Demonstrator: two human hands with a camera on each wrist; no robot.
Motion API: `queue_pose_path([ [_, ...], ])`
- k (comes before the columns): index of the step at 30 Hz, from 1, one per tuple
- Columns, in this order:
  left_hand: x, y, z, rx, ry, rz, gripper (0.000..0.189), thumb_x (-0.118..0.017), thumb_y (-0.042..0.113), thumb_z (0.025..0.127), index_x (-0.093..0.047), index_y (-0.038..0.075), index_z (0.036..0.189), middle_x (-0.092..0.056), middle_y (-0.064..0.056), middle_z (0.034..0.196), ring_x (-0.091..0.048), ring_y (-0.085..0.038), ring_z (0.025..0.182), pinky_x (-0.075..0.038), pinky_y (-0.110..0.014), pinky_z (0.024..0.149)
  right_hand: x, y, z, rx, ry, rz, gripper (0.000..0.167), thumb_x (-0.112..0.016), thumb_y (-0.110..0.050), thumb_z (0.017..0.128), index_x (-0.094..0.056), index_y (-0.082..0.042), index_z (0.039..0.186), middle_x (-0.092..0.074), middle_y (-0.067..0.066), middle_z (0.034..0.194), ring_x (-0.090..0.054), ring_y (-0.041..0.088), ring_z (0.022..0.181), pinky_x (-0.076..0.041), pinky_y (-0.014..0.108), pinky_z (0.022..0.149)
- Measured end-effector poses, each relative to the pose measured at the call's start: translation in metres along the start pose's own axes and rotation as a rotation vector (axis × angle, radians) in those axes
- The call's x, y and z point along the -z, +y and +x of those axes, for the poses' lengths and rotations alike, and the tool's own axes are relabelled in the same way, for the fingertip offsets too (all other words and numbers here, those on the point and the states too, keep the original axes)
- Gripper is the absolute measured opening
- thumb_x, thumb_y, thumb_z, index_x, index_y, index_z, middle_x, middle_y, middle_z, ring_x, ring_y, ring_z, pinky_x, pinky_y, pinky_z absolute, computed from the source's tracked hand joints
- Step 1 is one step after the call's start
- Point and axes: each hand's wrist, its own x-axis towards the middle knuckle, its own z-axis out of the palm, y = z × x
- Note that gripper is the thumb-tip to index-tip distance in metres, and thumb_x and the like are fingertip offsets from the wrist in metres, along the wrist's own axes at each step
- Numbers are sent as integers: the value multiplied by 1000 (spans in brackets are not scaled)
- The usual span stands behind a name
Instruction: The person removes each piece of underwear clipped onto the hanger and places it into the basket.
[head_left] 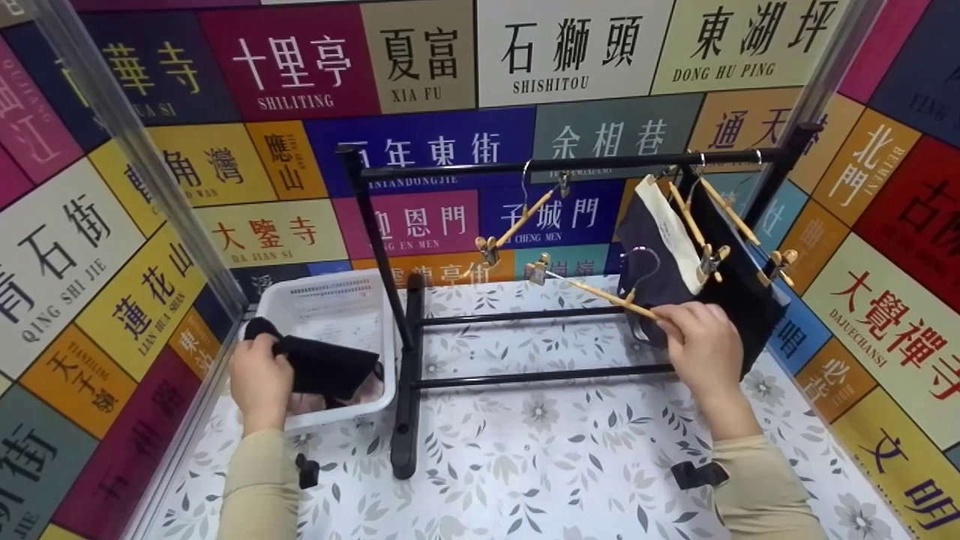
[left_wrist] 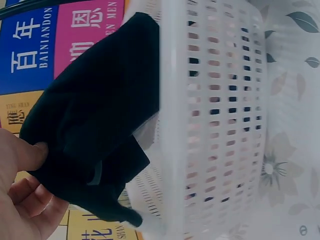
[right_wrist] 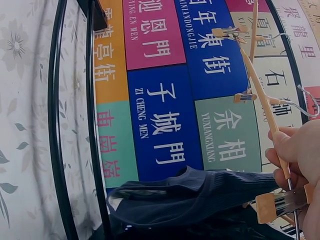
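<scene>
My left hand (head_left: 259, 375) grips a black cloth garment (head_left: 326, 367), thumb on top, over the white plastic basket (head_left: 391, 379). In the left wrist view the black garment (left_wrist: 100, 105) hangs in folds beside the basket's slotted wall (left_wrist: 172, 125). With my right hand (head_left: 701, 349) I hold one end of a wooden clip hanger (head_left: 600, 291), off the rail and tilted. Its metal hook points up, and a clip (right_wrist: 282, 204) shows beside my fingers in the right wrist view. The hanger carries no garment.
A black metal rack (head_left: 450, 171) stands on the leaf-patterned surface. One bare hanger (head_left: 529, 214) hangs mid-rail. A dark garment with a cream waistband (head_left: 667, 232) and a black garment (head_left: 750, 300) hang at the right. Pinkish cloth (head_left: 311, 403) lies in the basket.
</scene>
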Motion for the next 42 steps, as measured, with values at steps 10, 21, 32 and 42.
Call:
queue_pose_path([
  [10,-7,-4,-4,58,-133,38,24,-60,2,91,-63,-3,114,-56,-30,114,-50,-50,106,-44,-63,82,6,-2,7,10,10,-23,14,-76,-1,82,-75,-8,94,-68,10,85,-56,36,76,-44,51,67],
  [21,-11,-1,-11,57,-219,93,32,-64,15,92,-61,0,120,-57,-28,118,-53,-49,108,-46,-64,76,9,-8,15,15,32,-43,12,-76,-3,83,-75,-9,94,-67,9,84,-55,35,75,-43,51,65],
  [32,-24,17,-29,-66,-260,89,31,-69,18,89,-64,1,115,-61,-27,114,-58,-47,102,-47,-63,76,16,-15,30,-3,20,-68,13,-75,-2,84,-76,-8,96,-69,12,88,-56,37,78,-43,51,67],
  [42,-43,37,-46,-205,-262,104,34,-73,21,87,-66,2,114,-63,-24,108,-59,-45,97,-47,-60,75,20,-8,36,-29,2,-94,12,-76,-3,84,-76,-7,96,-69,13,90,-54,37,77,-43,51,65],
])
